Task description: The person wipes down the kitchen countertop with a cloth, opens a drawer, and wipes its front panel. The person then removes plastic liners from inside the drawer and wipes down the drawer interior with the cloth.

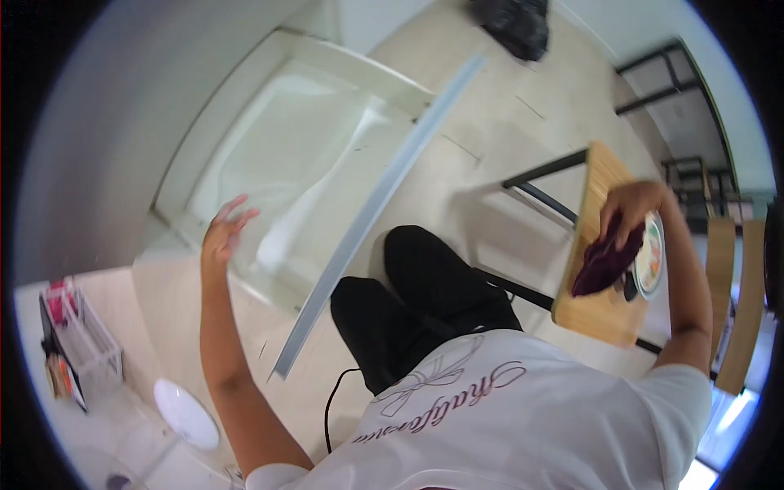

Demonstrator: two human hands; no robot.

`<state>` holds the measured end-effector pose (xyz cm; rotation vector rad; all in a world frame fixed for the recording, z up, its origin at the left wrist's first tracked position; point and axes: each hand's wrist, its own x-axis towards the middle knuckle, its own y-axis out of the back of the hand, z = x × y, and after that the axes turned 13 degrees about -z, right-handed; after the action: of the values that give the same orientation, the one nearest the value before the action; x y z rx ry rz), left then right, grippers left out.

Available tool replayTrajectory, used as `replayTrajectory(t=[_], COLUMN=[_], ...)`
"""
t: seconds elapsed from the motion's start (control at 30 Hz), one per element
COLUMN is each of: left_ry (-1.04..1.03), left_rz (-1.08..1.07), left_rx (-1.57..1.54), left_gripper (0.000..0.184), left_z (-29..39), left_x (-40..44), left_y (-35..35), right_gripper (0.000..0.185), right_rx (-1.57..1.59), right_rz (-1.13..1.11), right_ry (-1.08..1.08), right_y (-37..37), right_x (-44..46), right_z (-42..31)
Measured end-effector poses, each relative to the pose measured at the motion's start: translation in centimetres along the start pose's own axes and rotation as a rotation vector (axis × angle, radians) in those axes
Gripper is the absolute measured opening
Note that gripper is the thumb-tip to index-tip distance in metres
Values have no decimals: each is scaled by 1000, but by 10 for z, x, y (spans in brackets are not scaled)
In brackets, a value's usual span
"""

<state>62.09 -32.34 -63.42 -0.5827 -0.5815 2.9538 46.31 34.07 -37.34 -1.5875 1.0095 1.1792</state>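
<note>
My left hand (226,231) is raised over the near left part of a white tub-like basin (286,139), its fingers apart and holding nothing. On the right, my right hand (633,208) grips a dark purple cloth (604,261) that hangs down over a wooden-topped stool (600,314). Just beside the cloth, a round dish (651,257) with a coloured pattern sits at the stool's far right edge. A small dark object (630,286) lies between the cloth and the dish.
A long grey rail (376,204) runs diagonally along the basin's near side. A black bag (518,28) lies on the floor at the top. A white rack (90,331) and a white oval object (186,414) are at lower left. Dark-framed furniture (674,94) stands at right.
</note>
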Motion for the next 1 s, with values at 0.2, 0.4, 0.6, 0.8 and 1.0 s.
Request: replayTrajectory(t=[0.2, 0.4, 0.6, 0.8, 1.0], left_ry=[-27, -72, -76, -145, -159], left_rz=[105, 119, 54, -77, -391], left_rx=[50, 115, 231, 238, 198], left_gripper=[56, 48, 42, 45, 52], left_z=[39, 78, 112, 115, 136], left_x=[-24, -59, -84, -74, -12], left_y=[-31, -79, -153, -169, -200], right_gripper=[50, 37, 66, 87, 69], right_rx=[-181, -473, -792, -1335, -993], right_rz=[237, 1079, 1548, 1356, 1647], right_ry=[124, 261, 705, 517, 836], right_y=[-17, 19, 51, 54, 87], right_x=[31, 4, 15, 18, 20], right_z=[9, -76, -203, -223, -168])
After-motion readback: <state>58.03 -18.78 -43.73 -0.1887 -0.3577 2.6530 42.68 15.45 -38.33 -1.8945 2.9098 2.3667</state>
